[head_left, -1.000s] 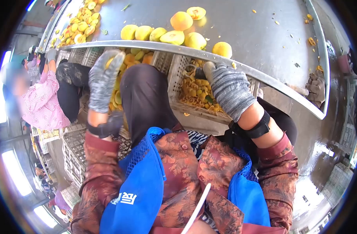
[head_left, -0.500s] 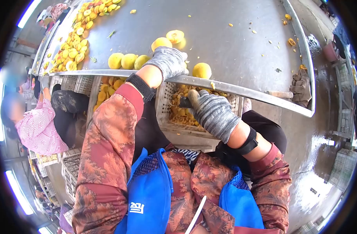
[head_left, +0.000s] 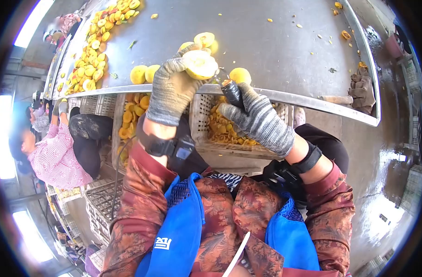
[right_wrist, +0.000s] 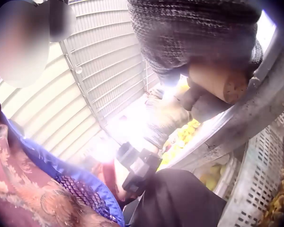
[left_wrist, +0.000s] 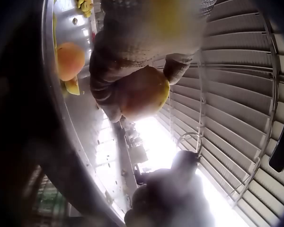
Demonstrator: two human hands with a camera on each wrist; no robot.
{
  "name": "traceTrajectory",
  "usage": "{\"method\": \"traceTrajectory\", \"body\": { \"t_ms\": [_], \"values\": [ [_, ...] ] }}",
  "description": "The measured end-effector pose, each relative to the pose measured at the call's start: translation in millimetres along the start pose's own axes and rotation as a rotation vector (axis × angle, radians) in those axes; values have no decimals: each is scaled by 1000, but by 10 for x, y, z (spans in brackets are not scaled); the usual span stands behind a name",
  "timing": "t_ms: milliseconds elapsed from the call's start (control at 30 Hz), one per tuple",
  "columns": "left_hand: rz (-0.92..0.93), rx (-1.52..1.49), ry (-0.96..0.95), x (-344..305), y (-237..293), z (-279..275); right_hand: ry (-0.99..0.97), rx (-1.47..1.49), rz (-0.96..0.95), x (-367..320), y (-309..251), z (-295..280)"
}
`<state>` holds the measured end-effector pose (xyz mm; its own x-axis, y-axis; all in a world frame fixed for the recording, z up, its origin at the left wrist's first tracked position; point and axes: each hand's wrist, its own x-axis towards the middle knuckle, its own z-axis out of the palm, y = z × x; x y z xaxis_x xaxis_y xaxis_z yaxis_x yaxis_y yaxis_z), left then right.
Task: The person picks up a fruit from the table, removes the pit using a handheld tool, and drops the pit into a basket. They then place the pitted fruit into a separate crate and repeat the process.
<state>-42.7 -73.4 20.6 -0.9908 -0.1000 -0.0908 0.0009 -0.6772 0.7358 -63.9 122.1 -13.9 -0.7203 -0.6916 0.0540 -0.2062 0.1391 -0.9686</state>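
Observation:
My gloved left hand (head_left: 170,87) holds a halved yellow fruit (head_left: 200,64) above the table's near edge, its pale cut face up in the head view. The left wrist view shows the fruit (left_wrist: 143,93) between the fingers of the left hand (left_wrist: 132,52). Close on its right, my gloved right hand (head_left: 261,119) grips a tool by its dark handle (head_left: 232,93); a thin wire loop shows at the tool's tip. In the right wrist view, the wooden handle end (right_wrist: 231,87) sticks out of the right hand (right_wrist: 199,38). Whole yellow fruits (head_left: 138,75) lie along the table edge.
Piled fruit pieces (head_left: 92,64) cover the left of the metal table (head_left: 248,41). Crates of fruit (head_left: 127,121) and scraps (head_left: 220,129) stand beneath its edge. Gloves (head_left: 362,91) and another handle (head_left: 335,99) lie at the right corner. A person in pink (head_left: 58,159) sits left.
My left hand has gone from the left crate to the row of fruits, and now holds up a halved one. The right hand has turned and raised the tool near it.

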Motion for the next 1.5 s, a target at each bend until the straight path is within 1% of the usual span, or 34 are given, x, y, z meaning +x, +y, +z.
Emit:
{"method": "traceTrajectory", "body": {
  "t_ms": [67,100,133,200,233,267,333,367,433,467,533,567,600,633,667,733,767,800,833,867,933,967,1033,1067,1133,1167,1233,1267,1333,1367,1433,1467,1500],
  "values": [
    [10,-133,39,-35,-107,53,83,-119,-209,18,60,75],
    [14,-144,92,-69,-156,90,62,-114,-182,20,67,97],
    [15,-145,96,-111,-189,148,59,-113,-182,12,49,104],
    [112,-51,258,-178,-236,261,96,-280,-221,-1,-31,99],
    [122,25,224,-194,-260,271,97,-279,-219,1,-30,105],
    [119,26,224,-223,-293,297,89,-308,-225,4,-23,108],
    [425,500,165,-277,-341,344,82,-334,-225,2,-11,121],
    [421,502,164,-272,-343,322,84,-304,-231,3,-7,127],
    [378,375,139,-266,-353,262,89,-271,-232,-11,-1,140],
    [372,377,138,-271,-361,264,69,-252,-203,-18,-1,143],
    [390,519,156,-291,-382,278,52,-230,-169,-33,11,154],
    [383,521,154,-299,-391,301,36,-221,-143,-34,23,159],
    [363,444,153,-308,-401,333,19,-210,-118,-32,41,166],
    [341,368,152,-320,-414,347,93,-234,-284,-20,199,244],
    [332,373,154,-331,-427,338,96,-227,-277,-34,205,256],
    [373,667,105,-341,-445,318,64,-246,-179,-56,208,274],
    [363,671,100,-341,-444,309,42,-198,-158,-45,202,290],
    [415,885,113,-342,-440,297,49,-193,-150,-60,183,286],
    [467,1098,124,-343,-445,288,-23,-183,-32,-74,148,271],
    [457,1101,119,-341,-453,290,-97,-172,85,-78,70,244],
    [268,348,142,-341,-446,311,-102,-150,122,-90,-9,224],
    [257,354,142,-343,-438,327,-103,-119,112,-97,-26,225],
    [539,1143,144,-342,-423,358,-138,-89,79,-94,-46,217],
    [532,1148,138,-353,-427,350,-133,-81,83,-112,-35,228],
    [448,699,149,-381,-436,327,-59,-62,-133,-157,12,254],
    [442,702,148,-386,-434,336,-57,-58,-130,-175,92,286],
    [398,693,138,-401,-416,365,-49,-502,-405,-197,265,371],
    [396,694,141,-397,-410,328,-51,-498,-404,-204,206,357],
    [458,1001,121,-374,-382,220,-85,-160,-205,-245,55,297],
    [453,1003,125,-388,-365,219,-89,-156,-202,-272,-5,274],
    [356,808,-1,-400,-316,252,-101,5,-92,-306,-92,237],
    [355,808,2,-406,-294,257,-104,6,-90,-307,-111,231],
    [358,864,-43,-409,-271,261,-135,9,-27,-304,-125,230]
  ]
}}
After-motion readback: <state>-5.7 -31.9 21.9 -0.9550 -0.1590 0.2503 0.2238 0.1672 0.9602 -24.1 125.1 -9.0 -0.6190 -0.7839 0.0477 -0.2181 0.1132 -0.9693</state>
